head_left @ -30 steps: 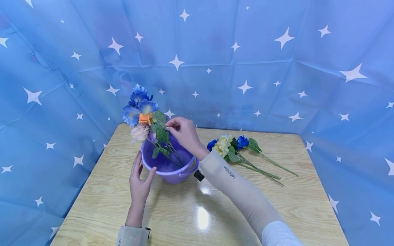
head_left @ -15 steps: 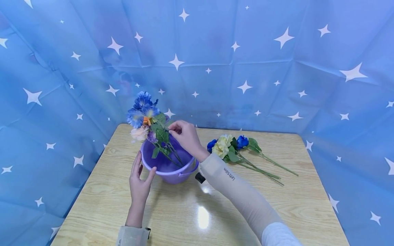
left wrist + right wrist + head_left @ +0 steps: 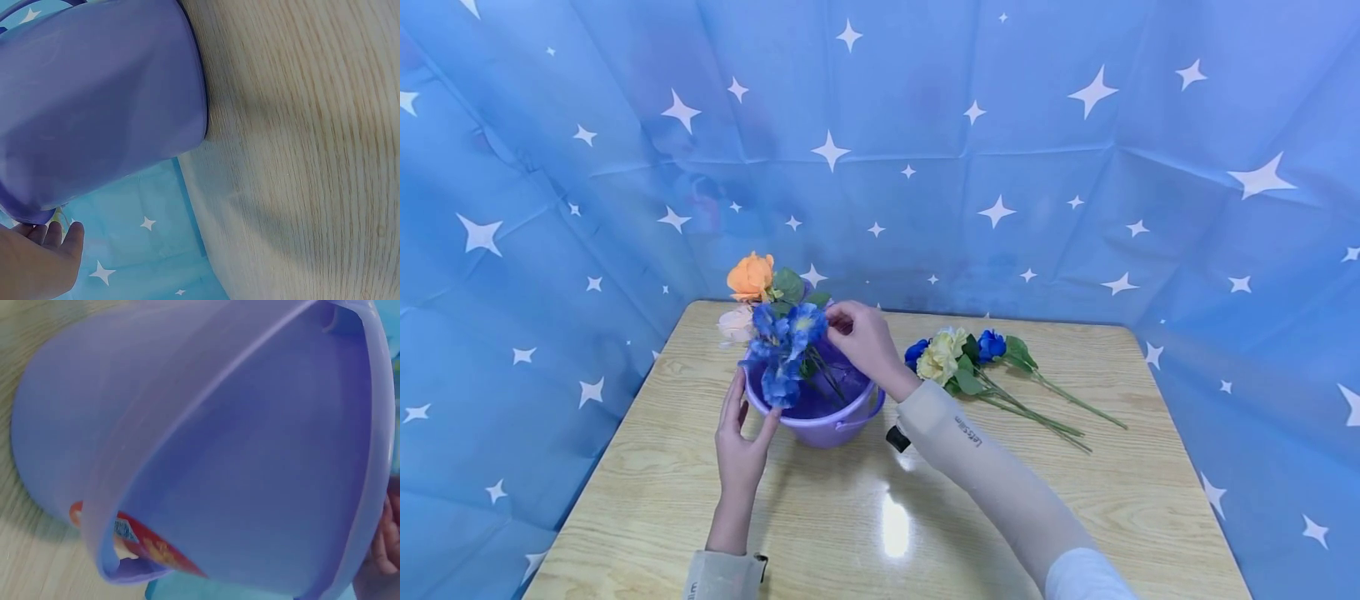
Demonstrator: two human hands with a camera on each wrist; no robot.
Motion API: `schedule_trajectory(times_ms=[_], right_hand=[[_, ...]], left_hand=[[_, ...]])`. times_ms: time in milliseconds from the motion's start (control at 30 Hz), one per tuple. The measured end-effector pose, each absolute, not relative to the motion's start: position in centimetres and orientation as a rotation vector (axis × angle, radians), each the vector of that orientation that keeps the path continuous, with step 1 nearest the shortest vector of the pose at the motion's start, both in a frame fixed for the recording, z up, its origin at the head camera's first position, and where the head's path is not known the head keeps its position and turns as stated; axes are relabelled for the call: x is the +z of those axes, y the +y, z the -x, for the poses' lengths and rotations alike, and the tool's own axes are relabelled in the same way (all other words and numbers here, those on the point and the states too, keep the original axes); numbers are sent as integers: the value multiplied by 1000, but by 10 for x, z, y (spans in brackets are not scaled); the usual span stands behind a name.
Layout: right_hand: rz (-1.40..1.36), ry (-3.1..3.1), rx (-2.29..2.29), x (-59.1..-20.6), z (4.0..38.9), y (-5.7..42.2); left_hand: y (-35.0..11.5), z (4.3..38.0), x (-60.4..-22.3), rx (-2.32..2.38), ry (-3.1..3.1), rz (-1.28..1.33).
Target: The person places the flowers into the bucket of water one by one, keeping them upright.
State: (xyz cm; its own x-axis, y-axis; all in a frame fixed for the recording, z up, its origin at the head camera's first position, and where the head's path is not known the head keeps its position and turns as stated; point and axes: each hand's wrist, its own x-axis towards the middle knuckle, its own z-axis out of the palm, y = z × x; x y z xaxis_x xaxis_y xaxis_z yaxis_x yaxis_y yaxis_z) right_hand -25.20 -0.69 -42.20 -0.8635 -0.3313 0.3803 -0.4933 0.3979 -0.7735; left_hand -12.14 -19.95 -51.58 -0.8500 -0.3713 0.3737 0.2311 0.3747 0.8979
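A light purple bucket [image 3: 820, 432] stands at the table's left, its mouth facing up. My left hand [image 3: 745, 446] has its straight, spread fingers and thumb at the near left rim; in the left wrist view, the fingertips meet the rim. Over the mouth, my right hand [image 3: 867, 337] pinches a blue artificial flower [image 3: 786, 346], its stem mostly hidden. Its several blue blooms hang low on the near left side of the opening. Behind it, an orange rose [image 3: 751, 277] and a pale pink flower [image 3: 737, 324] lean out over the far left rim, with green leaves around them.
Right of the bucket lie a pale yellow flower [image 3: 943, 357], a blue rose [image 3: 990, 346] and another blue bloom [image 3: 915, 354], stems pointing toward the front right. A starry blue curtain [image 3: 880, 108] surrounds the wooden table [image 3: 1000, 500]. The bucket's handle [image 3: 169, 419] hangs down its side.
The blue blooms have swung from above the far left rim down over the bucket's mouth, uncovering the orange rose. My right hand has shifted slightly right and nearer; my left hand has stayed put.
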Motion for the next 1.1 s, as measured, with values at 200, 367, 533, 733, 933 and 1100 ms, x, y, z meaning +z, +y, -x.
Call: schedule_trajectory(times_ms=[200, 367, 533, 733, 933, 1100], right_hand=[[-701, -2477, 1472, -419, 253, 5], [-653, -2469, 1472, -419, 256, 15], [-624, -2451, 1491, -419, 258, 26], [-605, -2434, 1478, -422, 261, 38], [-580, -2458, 1441, -425, 262, 52], [-557, -2468, 1427, -428, 263, 64]], left_hand=[[-199, 122, -515, -1506, -2114, -131], [-198, 123, -516, -1521, -2104, -141], [-198, 123, -516, -1529, -2106, -142], [-197, 121, -514, -1500, -2128, -152], [-197, 119, -513, -1469, -2151, -180], [-194, 115, -510, -1395, -2163, -213]])
